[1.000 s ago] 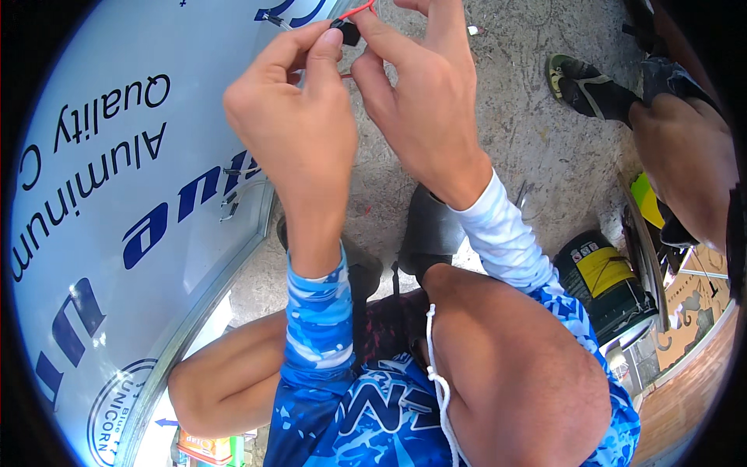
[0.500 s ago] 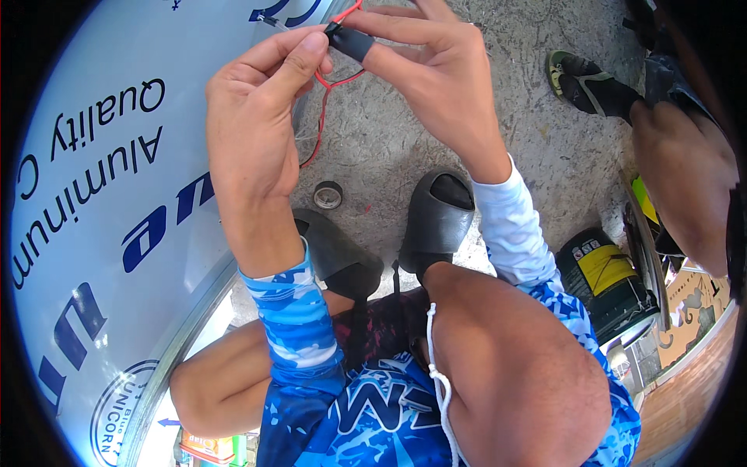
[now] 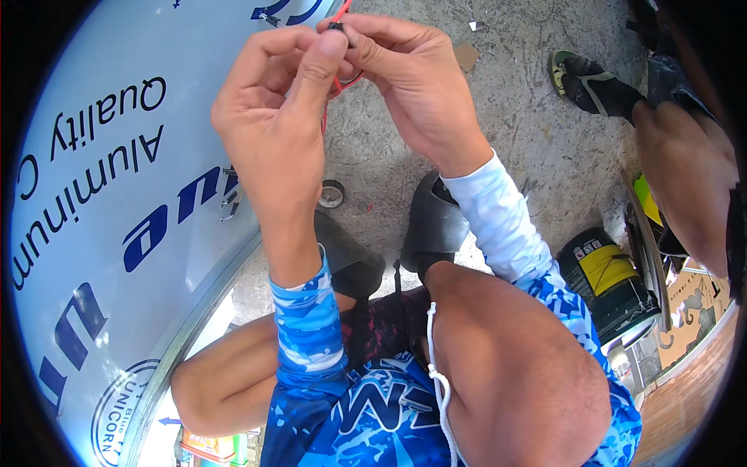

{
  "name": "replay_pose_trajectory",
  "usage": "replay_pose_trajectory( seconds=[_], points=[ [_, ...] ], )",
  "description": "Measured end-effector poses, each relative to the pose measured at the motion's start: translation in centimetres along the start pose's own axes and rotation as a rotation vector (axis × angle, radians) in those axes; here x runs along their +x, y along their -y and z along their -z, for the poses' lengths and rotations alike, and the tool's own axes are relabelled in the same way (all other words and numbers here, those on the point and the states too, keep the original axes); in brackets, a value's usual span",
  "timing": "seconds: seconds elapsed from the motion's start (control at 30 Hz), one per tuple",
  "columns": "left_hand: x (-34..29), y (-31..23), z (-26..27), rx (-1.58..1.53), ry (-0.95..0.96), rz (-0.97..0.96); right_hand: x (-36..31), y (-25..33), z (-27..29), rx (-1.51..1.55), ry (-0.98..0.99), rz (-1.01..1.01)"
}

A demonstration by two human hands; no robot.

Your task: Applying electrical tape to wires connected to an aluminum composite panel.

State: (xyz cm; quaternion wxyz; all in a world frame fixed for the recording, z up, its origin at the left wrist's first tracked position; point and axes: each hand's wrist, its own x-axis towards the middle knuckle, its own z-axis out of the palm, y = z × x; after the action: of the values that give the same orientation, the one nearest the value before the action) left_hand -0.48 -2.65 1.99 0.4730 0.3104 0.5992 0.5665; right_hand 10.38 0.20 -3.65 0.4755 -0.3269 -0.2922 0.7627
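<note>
Near the top, my left hand (image 3: 272, 117) and my right hand (image 3: 416, 82) meet at the fingertips. Both pinch a short piece of black tape (image 3: 338, 28) at a red wire (image 3: 343, 10). The left thumb presses from the front, and the right thumb and forefinger close on the tape from the other side. Below the fingers hangs more of the red and dark wire, partly hidden behind my left hand. How far the tape goes round the wire is covered by my fingers.
At my left leans a large white panel (image 3: 93, 202) with blue printing. A tape roll (image 3: 340, 189) lies on the concrete floor (image 3: 537, 148) by my shoes. To the right are a dark bucket (image 3: 595, 268) and another person's foot (image 3: 580, 82). A tan scrap (image 3: 467, 56) lies beyond my right hand.
The black tape stretched as a flap between my hands; now it is mostly hidden at the fingertips. My right hand has come in toward the left, and its fingers have closed.
</note>
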Motion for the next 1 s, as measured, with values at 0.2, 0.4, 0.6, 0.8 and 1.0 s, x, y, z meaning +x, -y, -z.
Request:
replay_pose_trajectory(
  seconds=[0.2,0.4,0.6,0.8,1.0],
  points=[
    [-0.1,-1.9,-1.4,0.661,-0.01,-0.198,0.2,0.0,1.0,0.058,0.027,-0.116],
    [0.4,-2.9,-0.7,0.881,-0.017,-0.307,0.3,0.6,-0.8,-0.171,-0.038,0.033],
    [1.0,-5.2,0.1,1.06,0.051,-0.238,0.0,0.8,-1.2,0.273,0.026,-0.287],
    [2.2,-5.7,0.6,0.908,0.099,-0.235,0.1,0.9,-1.5,0.298,0.063,-0.269],
    [2.5,-5.6,0.4,0.927,0.084,-0.257,0.4,0.4,-1.1,0.079,0.028,-0.165]
  ],
)
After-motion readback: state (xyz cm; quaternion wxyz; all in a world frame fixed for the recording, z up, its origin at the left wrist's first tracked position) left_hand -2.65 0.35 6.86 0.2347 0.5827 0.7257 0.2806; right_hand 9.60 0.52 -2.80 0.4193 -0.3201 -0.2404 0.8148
